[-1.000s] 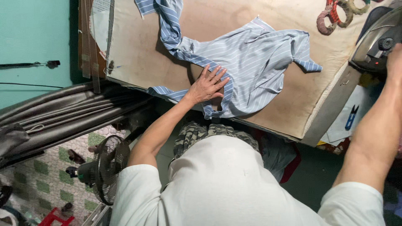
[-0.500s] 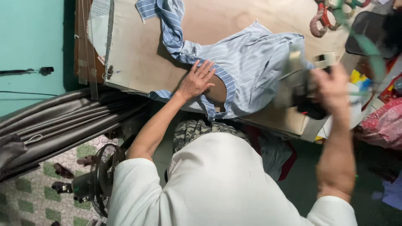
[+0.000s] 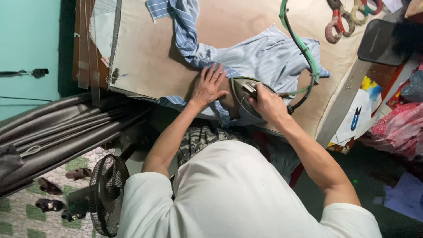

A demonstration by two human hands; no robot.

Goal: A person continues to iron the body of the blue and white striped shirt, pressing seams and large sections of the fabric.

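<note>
Here the right hand (image 3: 266, 103) is wrapped around the handle of a clothes iron (image 3: 243, 94), fingers closed on the grip, knuckles up. The iron sits flat on a blue striped shirt (image 3: 264, 57), near the shirt's lower edge and close to the front edge of the counter (image 3: 150, 57). The right forearm runs up from the lower right at a slant, elbow bent, the wrist roughly in line with the iron's handle.

The left hand (image 3: 209, 86) lies palm down on the shirt just beside the iron's pointed end, fingers spread and open, pressing the cloth flat and gripping nothing. Its thumb points toward the iron; whether it touches the iron's edge cannot be told. The left forearm comes up nearly straight from the person's body, crossing the counter's front edge.

The shirt is spread across the middle of the padded, tan-covered counter, with one sleeve trailing up toward the far edge. A green and black cord (image 3: 304, 48) loops from the far edge of the counter over the shirt and curves back to the rear of the iron.

At the counter's far right corner lie scissors with wrapped handles (image 3: 337, 22), well apart from the hands. A dark flat pad (image 3: 379, 42) rests beyond the counter's right end, and small blue snips (image 3: 355, 118) lie on a white sheet lower down. On the floor to the left stands a black fan (image 3: 108, 196), with sandals (image 3: 48, 187) nearby on a patterned mat.
</note>
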